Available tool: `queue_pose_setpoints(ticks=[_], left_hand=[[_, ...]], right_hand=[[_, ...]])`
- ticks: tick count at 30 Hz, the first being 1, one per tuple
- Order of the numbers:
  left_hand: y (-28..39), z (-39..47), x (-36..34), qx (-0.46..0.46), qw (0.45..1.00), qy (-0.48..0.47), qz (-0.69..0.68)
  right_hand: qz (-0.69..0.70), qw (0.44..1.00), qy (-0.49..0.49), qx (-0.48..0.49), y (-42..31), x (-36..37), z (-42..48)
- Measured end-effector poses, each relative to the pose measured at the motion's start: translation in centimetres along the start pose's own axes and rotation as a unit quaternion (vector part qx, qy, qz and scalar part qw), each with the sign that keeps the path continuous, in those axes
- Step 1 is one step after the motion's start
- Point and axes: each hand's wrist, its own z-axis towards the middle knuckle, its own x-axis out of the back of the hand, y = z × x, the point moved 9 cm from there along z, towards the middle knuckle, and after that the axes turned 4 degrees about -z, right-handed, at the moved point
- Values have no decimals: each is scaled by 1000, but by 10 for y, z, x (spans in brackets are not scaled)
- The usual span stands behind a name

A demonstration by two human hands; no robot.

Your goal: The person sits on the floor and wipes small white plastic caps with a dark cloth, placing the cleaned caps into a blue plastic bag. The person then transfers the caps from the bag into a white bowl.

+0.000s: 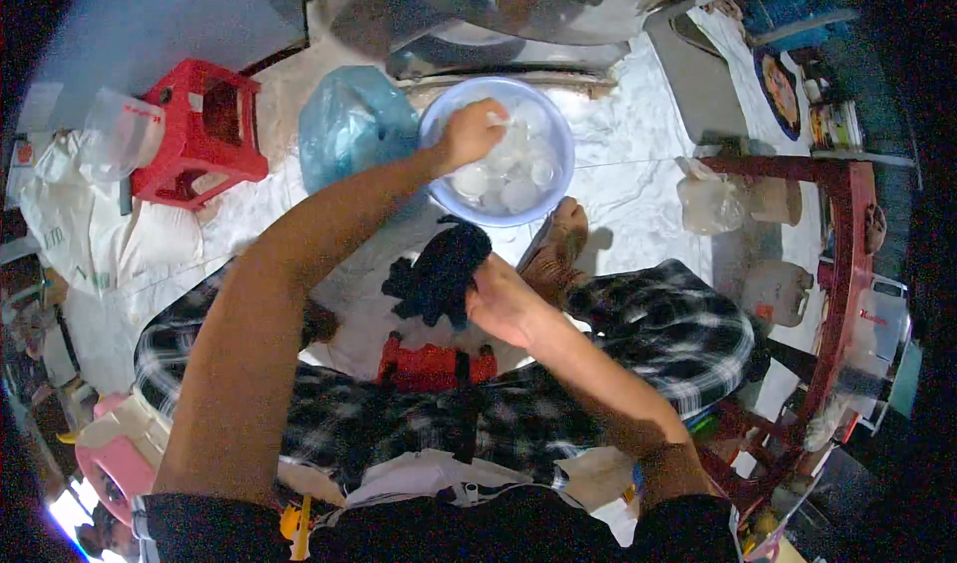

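My left hand [472, 135] is over the lavender plastic basin [566, 171], its fingers curled down among pale, rounded translucent pieces [516, 171] that look like ice. Something whitish shows at the fingertips, but I cannot tell whether it is gripped. Closer to my body, my right hand [502, 305] holds a crumpled black fabric bundle [446, 268] with finger-like lobes, possibly gloves. This bundle hangs between my knees, just below the basin's near rim. Against the basin's left side rests a translucent blue plastic bag [355, 126], its contents unclear.
A red plastic stool [198, 133] stands to the left beside a white woven sack [75, 212] and a clear plastic tub [123, 133]. My bare foot [564, 238] is beside the basin. Plastic containers [710, 200] and a reddish-brown frame [845, 279] line the right.
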Motion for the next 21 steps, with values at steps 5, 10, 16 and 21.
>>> queue_pose_setpoints(ticks=[5, 10, 16, 21], left_hand=[[-9, 53, -61, 90, 990, -102, 36], [-25, 61, -85, 135, 973, -185, 31], [-32, 25, 0, 131, 971, -122, -157], [-109, -49, 118, 230, 954, -5, -194]], right_hand=[[-263, 956, 29, 125, 21, 64, 30], [-159, 985, 51, 34, -2, 18, 9], [-16, 1000, -18, 3, -20, -33, 4], [-616, 762, -82, 182, -58, -84, -7]])
